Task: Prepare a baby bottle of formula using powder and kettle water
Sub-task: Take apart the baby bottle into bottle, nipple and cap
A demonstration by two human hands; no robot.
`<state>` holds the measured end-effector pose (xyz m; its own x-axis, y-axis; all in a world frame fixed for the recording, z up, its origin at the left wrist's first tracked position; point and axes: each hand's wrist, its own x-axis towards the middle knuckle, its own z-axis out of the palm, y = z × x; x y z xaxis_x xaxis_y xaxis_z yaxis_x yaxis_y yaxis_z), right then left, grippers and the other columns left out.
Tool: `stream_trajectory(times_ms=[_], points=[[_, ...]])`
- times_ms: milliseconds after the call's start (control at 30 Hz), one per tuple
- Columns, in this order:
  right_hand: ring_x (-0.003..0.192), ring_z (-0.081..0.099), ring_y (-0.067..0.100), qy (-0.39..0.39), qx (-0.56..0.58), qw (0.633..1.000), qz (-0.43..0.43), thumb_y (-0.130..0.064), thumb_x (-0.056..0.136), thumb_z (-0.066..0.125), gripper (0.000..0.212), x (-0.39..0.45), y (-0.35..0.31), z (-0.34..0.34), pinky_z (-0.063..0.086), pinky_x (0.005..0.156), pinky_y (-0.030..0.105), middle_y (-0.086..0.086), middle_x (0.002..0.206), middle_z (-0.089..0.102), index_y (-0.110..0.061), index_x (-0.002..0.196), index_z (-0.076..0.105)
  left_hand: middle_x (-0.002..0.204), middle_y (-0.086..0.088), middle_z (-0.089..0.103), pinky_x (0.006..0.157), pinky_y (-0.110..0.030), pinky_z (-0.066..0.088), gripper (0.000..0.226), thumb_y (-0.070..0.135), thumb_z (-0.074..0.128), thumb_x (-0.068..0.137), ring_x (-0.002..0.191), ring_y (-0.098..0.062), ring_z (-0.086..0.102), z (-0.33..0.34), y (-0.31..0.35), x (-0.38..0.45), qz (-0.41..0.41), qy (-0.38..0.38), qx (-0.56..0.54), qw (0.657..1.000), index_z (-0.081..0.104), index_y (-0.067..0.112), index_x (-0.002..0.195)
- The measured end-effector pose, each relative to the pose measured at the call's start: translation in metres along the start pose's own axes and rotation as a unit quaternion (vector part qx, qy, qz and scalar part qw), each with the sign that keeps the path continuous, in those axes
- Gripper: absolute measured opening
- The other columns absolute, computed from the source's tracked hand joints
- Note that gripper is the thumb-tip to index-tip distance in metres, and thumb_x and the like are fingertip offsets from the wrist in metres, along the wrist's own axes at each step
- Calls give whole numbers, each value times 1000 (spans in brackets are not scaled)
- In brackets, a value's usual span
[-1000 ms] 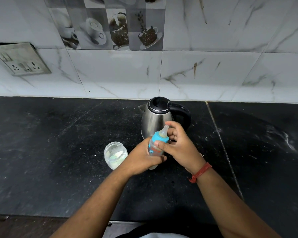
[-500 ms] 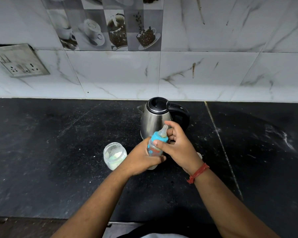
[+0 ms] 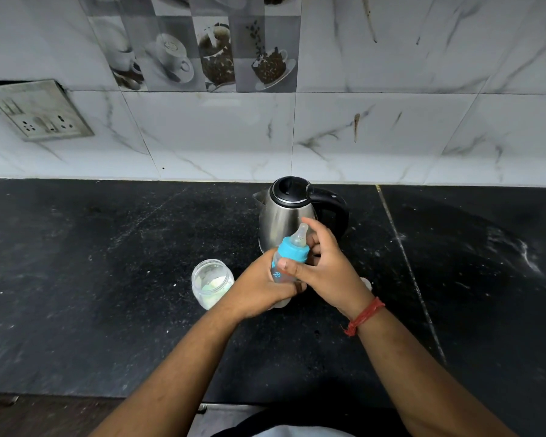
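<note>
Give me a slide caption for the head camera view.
Both hands grip a blue-collared baby bottle before a steel kettle, open powder jar alongside.

The kettle (image 3: 284, 222) is brushed steel with a soft sheen, its lid and handle glossy black plastic. The bottle (image 3: 284, 266) looks clear plastic with a matt blue collar and a cloudy, rubbery teat. The jar (image 3: 212, 283) is clear plastic, dusted pale inside. The counter (image 3: 108, 279) is dark polished stone, scuffed and speckled. The wall (image 3: 391, 137) tiles are glossy, marble-veined. A red thread (image 3: 363, 316) circles one wrist.
</note>
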<state>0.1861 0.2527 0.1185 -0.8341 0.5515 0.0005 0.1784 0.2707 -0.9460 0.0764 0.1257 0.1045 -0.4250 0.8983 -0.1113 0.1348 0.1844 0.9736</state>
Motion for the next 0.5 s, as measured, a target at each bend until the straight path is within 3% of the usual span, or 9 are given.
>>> stream_trajectory(times_ms=[133, 233, 367, 500], points=[[114, 62, 9, 7, 29, 1000, -2, -27, 79, 82, 83, 0, 0, -1, 52, 103, 42, -6, 121, 64, -29, 150, 38, 110, -16, 71, 92, -57, 55, 47, 12, 79, 83, 97, -27, 71, -1, -7, 1, -10, 14, 0, 1000, 58, 15, 124], [116, 64, 10, -1, 73, 997, -4, -10, 86, 71, 76, -2, -1, -2, 50, 106, 37, -5, 124, 65, -27, 151, 36, 112, -9, 73, 96, -60, 54, 55, 26, 83, 76, 107, -33, 70, -2, -10, 1, -20, 28, 7, 999, 58, 21, 126], [119, 61, 6, -24, 90, 996, -8, -9, 89, 72, 76, -4, -2, -2, 52, 100, 28, -3, 132, 60, -23, 152, 33, 112, -7, 73, 96, -61, 54, 57, 30, 83, 75, 106, -32, 70, -2, -12, 1, -22, 24, 19, 999, 58, 23, 126], [113, 65, 4, -16, 98, 995, -1, -10, 91, 73, 52, -4, -5, -2, 54, 88, 21, -3, 127, 65, -21, 136, 51, 109, -5, 73, 94, -58, 56, 56, 34, 83, 75, 103, -29, 71, -1, -12, 1, -18, 22, 30, 999, 59, 24, 125]])
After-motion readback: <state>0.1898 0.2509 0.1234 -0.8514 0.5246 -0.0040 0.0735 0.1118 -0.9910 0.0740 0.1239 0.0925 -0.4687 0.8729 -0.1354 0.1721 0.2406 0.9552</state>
